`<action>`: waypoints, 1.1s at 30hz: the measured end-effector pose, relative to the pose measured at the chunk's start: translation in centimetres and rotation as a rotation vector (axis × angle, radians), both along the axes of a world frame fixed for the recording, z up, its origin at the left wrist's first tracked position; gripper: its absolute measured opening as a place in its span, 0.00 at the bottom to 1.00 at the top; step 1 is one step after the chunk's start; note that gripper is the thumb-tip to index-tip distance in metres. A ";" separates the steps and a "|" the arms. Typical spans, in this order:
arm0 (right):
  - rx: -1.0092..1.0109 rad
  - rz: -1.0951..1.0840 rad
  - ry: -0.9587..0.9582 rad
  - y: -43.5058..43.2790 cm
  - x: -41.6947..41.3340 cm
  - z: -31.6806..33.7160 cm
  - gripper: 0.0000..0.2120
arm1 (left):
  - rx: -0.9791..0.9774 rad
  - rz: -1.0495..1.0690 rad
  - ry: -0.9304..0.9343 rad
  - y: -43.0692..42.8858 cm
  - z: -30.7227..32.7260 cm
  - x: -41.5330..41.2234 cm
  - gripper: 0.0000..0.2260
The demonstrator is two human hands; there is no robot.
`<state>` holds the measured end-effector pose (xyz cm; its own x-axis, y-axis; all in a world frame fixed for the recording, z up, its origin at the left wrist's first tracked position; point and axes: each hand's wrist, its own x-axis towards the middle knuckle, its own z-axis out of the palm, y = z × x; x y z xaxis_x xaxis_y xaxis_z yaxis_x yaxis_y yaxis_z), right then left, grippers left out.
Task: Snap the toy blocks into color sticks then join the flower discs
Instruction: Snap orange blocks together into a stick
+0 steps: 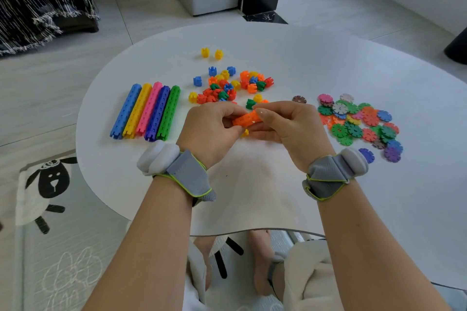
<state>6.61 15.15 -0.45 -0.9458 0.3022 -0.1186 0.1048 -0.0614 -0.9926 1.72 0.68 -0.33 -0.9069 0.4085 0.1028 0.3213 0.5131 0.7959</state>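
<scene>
A short orange block stick (pixel 246 118) lies between both hands above the white table (pixel 252 197). My left hand (pixel 211 130) grips its left end and my right hand (pixel 285 124) pinches its right end. Part of the stick is hidden by my fingers. Five finished sticks lie side by side at the left: blue (pixel 125 111), yellow (pixel 137 110), pink (pixel 149 108), purple (pixel 157 113) and green (pixel 168 112). A heap of loose blocks (pixel 231 86) sits just beyond my hands. Flower discs (pixel 358 122) in many colours lie piled at the right.
Two yellow blocks (pixel 211 53) stand apart at the far side of the table. A brown disc (pixel 299 99) lies alone between the heap and the discs. A yellow block (pixel 245 132) peeks out under my hands. A sheep-pattern mat (pixel 50 184) covers the floor at the left.
</scene>
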 end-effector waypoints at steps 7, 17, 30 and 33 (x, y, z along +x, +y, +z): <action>0.010 -0.012 -0.025 1.1 0.4 -0.1 0.04 | -0.058 -0.018 0.077 0.9 0.0 0.2 0.12; 0.069 0.019 -0.059 2.5 0.9 -0.4 0.08 | -0.179 -0.073 0.195 2.1 0.0 0.6 0.13; 0.759 -0.180 -0.106 4.7 0.4 -2.6 0.13 | -0.177 -0.008 0.098 2.5 -0.4 0.1 0.13; 0.882 -0.108 -0.208 4.5 0.5 -2.9 0.16 | -0.183 0.003 0.088 2.3 -0.6 -0.2 0.13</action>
